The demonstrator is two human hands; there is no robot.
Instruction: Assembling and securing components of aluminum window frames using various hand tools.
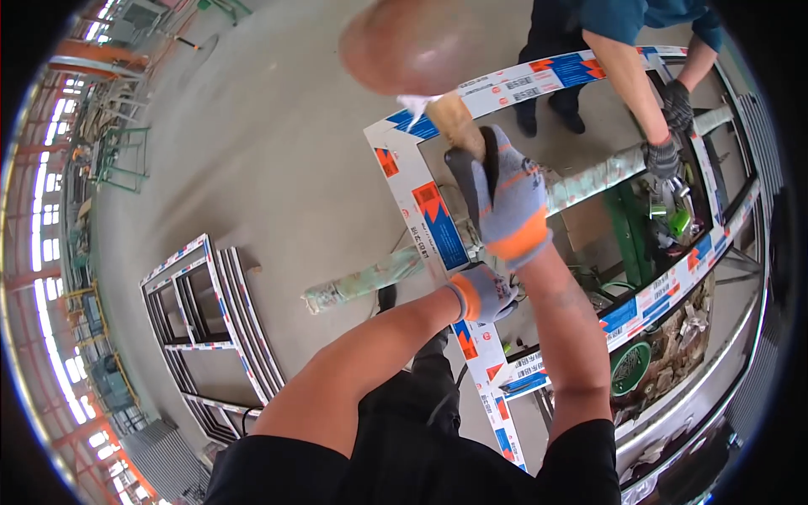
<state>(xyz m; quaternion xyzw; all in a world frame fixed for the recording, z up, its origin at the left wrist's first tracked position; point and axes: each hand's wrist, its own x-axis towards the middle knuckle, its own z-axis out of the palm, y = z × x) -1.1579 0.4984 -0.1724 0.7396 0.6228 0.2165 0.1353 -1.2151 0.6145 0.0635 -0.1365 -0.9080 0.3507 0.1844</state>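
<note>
My right hand point(512, 198), in a grey glove with an orange cuff, is closed round the wooden handle point(455, 124) of a mallet. The mallet's big reddish-brown head point(408, 46) is raised above the far left corner of a large window frame point(410, 172) and is smeared by motion. White, blue and orange printed film covers the frame. Lower down, my left hand point(486, 293), gloved alike, is closed on the frame's left bar, its fingers curled at the inner side.
Across the frame, a co-worker's dark-gloved hands point(662, 157) rest by its inner bars. A padded support bar point(362, 282) wrapped in green runs beneath the frame. Below lie tools and a green bowl point(631, 369) of small parts. Several finished frames point(206, 337) stand at left.
</note>
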